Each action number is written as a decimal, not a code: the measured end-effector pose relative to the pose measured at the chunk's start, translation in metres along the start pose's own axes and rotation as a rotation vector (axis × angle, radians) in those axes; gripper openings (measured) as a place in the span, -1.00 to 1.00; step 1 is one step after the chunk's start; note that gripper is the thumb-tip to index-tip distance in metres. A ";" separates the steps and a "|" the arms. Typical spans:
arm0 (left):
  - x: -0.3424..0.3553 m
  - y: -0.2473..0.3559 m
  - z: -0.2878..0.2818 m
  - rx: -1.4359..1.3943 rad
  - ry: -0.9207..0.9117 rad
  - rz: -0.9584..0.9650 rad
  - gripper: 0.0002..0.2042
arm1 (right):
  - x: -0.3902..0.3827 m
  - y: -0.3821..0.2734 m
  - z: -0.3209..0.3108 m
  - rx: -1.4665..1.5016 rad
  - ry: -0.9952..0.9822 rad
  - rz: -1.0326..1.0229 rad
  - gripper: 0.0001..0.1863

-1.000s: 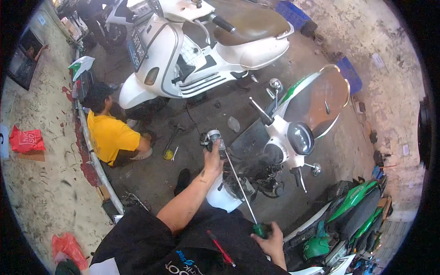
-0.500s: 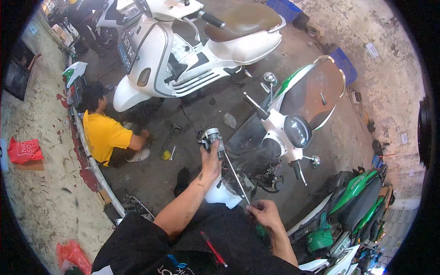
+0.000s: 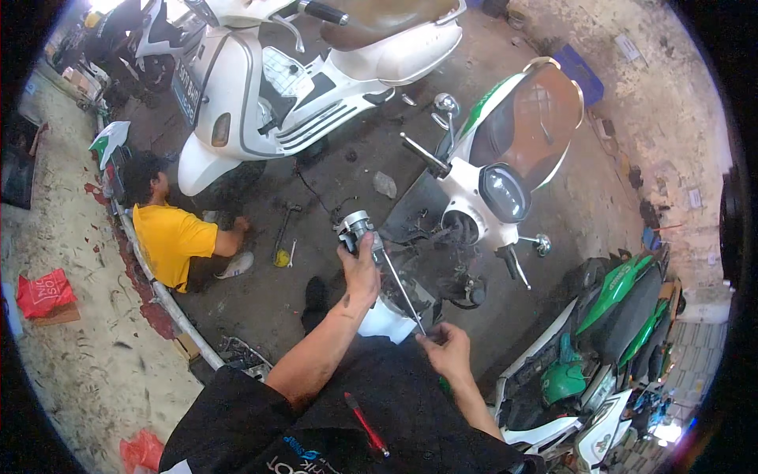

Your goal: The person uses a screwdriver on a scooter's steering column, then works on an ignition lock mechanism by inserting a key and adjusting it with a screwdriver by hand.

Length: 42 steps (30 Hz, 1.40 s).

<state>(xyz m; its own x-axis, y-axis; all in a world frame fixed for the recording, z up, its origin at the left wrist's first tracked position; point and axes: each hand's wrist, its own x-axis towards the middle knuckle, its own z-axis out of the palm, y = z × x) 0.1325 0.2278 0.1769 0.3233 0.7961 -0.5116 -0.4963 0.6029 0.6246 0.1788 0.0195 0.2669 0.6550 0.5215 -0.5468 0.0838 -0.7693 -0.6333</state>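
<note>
My left hand (image 3: 361,272) is closed around a silver and black metal part (image 3: 357,222) with a round top, held up in front of me. A long thin metal rod (image 3: 402,290) runs from beside that part down to my right hand (image 3: 448,351). The fingers of my right hand pinch the rod's lower end, and its tip there is partly hidden. Below my hands a white curved panel (image 3: 384,321) shows, along with dark mechanical parts whose kind I cannot make out.
A white scooter (image 3: 237,103) stands ahead, near a crouching person in a yellow shirt (image 3: 175,241). A green and white scooter (image 3: 482,193), its front partly dismantled, is on the right. A wrench (image 3: 293,253) lies on the floor. A green helmet (image 3: 563,384) rests at the lower right.
The view has shifted a little, so the scooters and floor things sit further left. Both hands keep their hold on the metal part and the rod, with the right hand slightly higher in view.
</note>
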 end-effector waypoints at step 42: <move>-0.019 -0.014 -0.003 0.002 -0.036 -0.066 -0.62 | 0.004 0.006 0.019 -0.047 0.138 -0.169 -0.72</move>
<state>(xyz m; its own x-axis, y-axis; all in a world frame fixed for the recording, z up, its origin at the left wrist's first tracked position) 0.1310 0.2038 0.1761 0.3843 0.7558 -0.5301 -0.4713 0.6544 0.5913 0.1674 0.0236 0.2506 0.7248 0.5916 -0.3530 0.2342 -0.6934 -0.6814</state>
